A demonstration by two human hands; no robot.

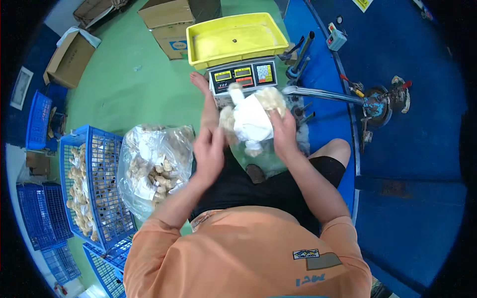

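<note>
A plush toy [252, 119] with a white body and fluffy beige parts is held up in front of me, somewhat blurred. My right hand [285, 135] grips its right side, with the thumb over the beige fluff. Just left of the toy is my left hand [209, 153], smeared by motion; whether its fingers touch the toy I cannot tell. Close to the toy's upper right is the open end of a metal tube [323, 94] that comes out of a blue machine [407, 134]. Behind the toy stands a scale [242, 75] with a yellow tray [237, 40] on top.
At my left lies a clear plastic bag [156, 166] of beige and white plush pieces. Beside it a blue crate [94, 188] holds more of them. Cardboard boxes [171, 30] stand farther off on the green floor. Metal rods [300, 54] stick up right of the scale.
</note>
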